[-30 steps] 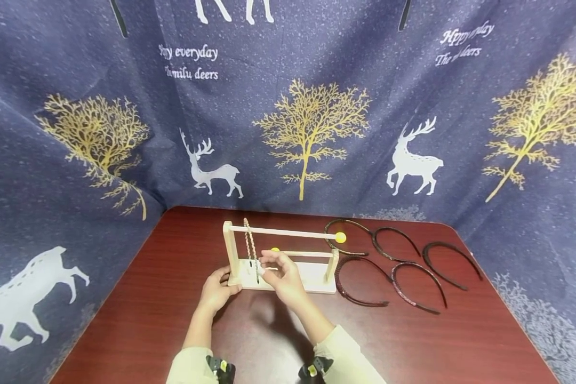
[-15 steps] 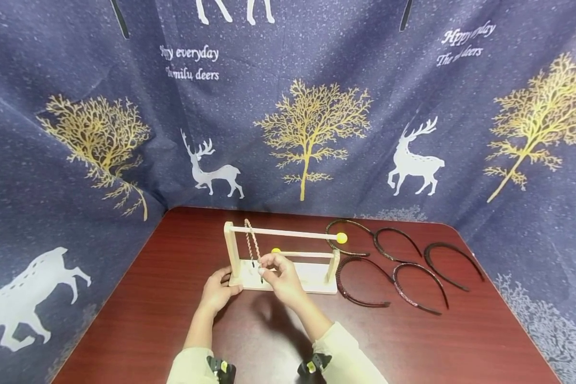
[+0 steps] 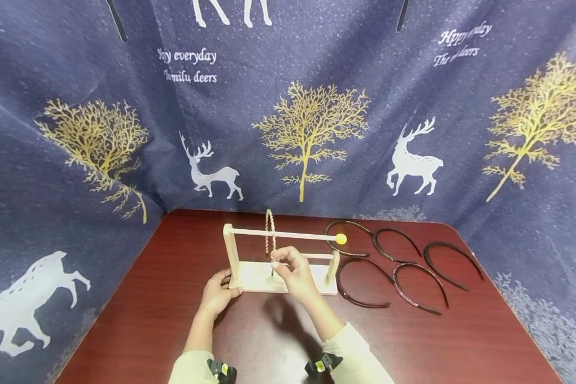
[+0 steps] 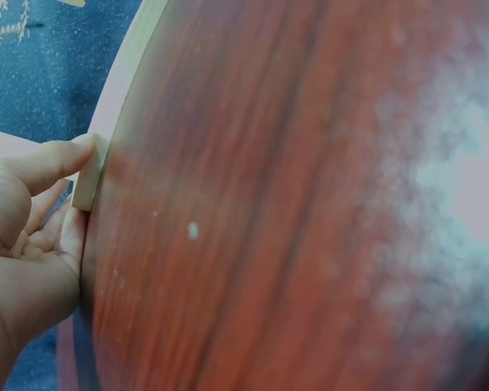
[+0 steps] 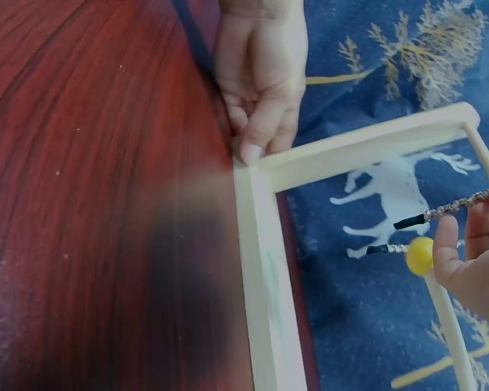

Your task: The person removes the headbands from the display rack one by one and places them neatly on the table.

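A beaded headband (image 3: 267, 229) stands astride the stand's upper rod, its curved top above the rod and one leg on each side. My right hand (image 3: 294, 274) pinches its near leg close to the dark-tipped end; both dark tips show in the right wrist view beside my fingers (image 5: 450, 248). The pale wooden stand (image 3: 254, 277) has a tall left post, a short right post and two rods. My left hand (image 3: 216, 294) grips the left end of its base, thumb on top, as the left wrist view shows with the base edge (image 4: 90, 179).
Several dark headbands lie on the red-brown table (image 3: 139, 320) right of the stand, the closest being a dark one (image 3: 348, 293). A yellow ball (image 3: 341, 239) caps the upper rod's right end. A dark deer-print cloth (image 3: 312, 160) hangs behind the table.
My right hand has closed on the headband's near leg, then moved right and lifted it, so its top stands higher above the rod. The left hand keeps its place on the base.
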Available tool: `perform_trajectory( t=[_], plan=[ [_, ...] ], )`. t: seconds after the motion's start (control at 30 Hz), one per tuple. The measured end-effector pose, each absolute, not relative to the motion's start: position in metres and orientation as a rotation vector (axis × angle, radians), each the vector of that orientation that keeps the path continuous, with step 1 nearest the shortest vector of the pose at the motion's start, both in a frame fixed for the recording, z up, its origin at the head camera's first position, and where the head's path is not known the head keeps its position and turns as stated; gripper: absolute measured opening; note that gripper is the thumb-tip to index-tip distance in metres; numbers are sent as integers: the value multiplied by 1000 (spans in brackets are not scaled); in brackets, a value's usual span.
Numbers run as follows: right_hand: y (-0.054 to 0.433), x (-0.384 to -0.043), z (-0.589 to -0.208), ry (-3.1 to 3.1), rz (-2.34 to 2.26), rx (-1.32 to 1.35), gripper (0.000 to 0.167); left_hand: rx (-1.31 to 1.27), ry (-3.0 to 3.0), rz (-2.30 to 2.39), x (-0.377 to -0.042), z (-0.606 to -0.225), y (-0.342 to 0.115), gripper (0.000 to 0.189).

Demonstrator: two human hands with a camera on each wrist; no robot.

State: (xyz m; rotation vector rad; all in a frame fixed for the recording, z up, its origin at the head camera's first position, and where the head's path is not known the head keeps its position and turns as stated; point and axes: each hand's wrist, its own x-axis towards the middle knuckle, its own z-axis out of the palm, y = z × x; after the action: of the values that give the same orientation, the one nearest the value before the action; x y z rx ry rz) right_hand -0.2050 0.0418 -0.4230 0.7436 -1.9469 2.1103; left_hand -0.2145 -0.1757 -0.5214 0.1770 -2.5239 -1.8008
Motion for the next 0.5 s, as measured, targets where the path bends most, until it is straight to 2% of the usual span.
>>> perform_trajectory(
  t=[0.23,0.5],
  plan=[
    [70,-214,-438,-1854,2069,719,11,180,-2528,-1786,-215,-522,-174,63],
    [100,-214,-432,-1726,2083,653,10,183,-2525,-1795,-213,-521,-175,63]
  ],
)
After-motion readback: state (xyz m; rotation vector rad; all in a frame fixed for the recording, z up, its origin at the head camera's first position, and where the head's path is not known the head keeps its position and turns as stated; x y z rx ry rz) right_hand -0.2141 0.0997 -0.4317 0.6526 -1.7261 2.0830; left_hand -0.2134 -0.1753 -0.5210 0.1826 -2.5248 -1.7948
